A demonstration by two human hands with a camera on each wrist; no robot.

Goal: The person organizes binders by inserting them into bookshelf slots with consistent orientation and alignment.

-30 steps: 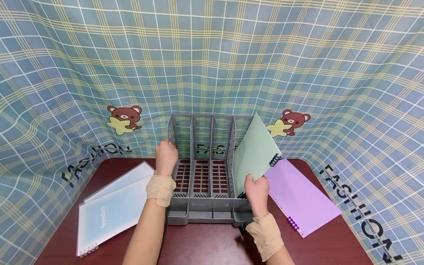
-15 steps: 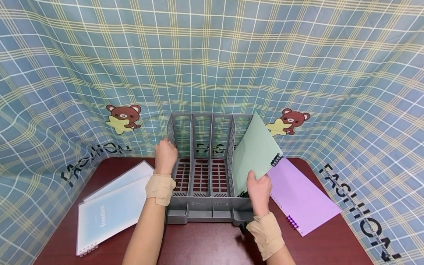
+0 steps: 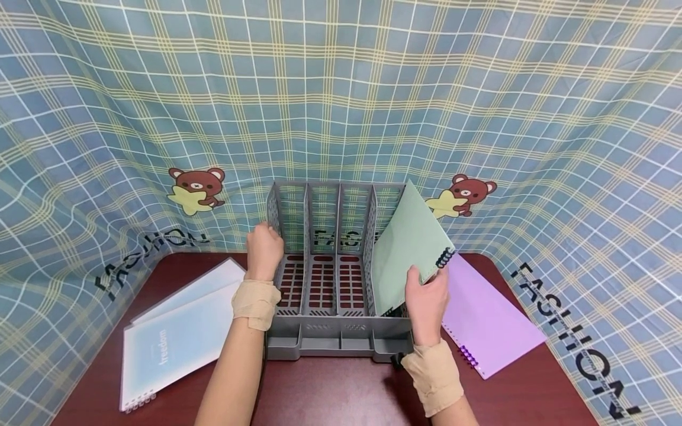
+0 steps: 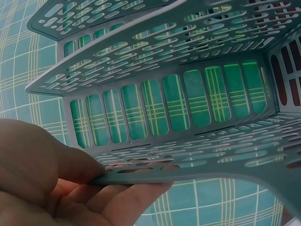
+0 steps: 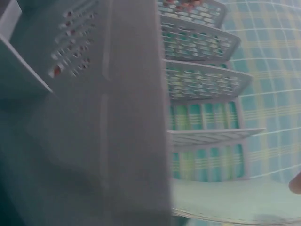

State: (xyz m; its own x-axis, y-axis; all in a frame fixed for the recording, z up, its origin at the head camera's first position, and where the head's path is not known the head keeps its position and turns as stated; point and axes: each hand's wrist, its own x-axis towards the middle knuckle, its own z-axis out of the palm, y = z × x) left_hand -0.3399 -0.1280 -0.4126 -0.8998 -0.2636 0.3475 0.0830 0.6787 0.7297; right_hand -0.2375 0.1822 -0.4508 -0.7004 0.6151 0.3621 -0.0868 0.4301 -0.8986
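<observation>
A grey desktop file organizer [image 3: 327,325] with perforated dividers stands on the table. My left hand [image 3: 264,251] grips its left side panel [image 4: 207,162]; in the left wrist view the thumb is on the inner face and fingers wrap the outside. A green loose-leaf notebook [image 3: 407,242] with black binding rings leans tilted in the rightmost compartment. My right hand [image 3: 428,302] holds its near ringed edge, thumb on the cover side, other fingers mostly hidden behind. In the right wrist view only a fingertip [image 5: 296,183] shows beside the pale notebook cover.
Two bluish notebooks [image 3: 176,349] lie overlapping on the left, the upper one reading "freedom". A purple notebook [image 3: 492,319] lies flat on the right. Small front trays [image 3: 357,342] run along the organizer's base. A plaid curtain [image 3: 341,89] hangs behind the dark red table [image 3: 330,390].
My right hand has shifted right and slightly up along the green notebook's ringed edge. The notebook stays about where it was. My left hand keeps its hold on the side panel.
</observation>
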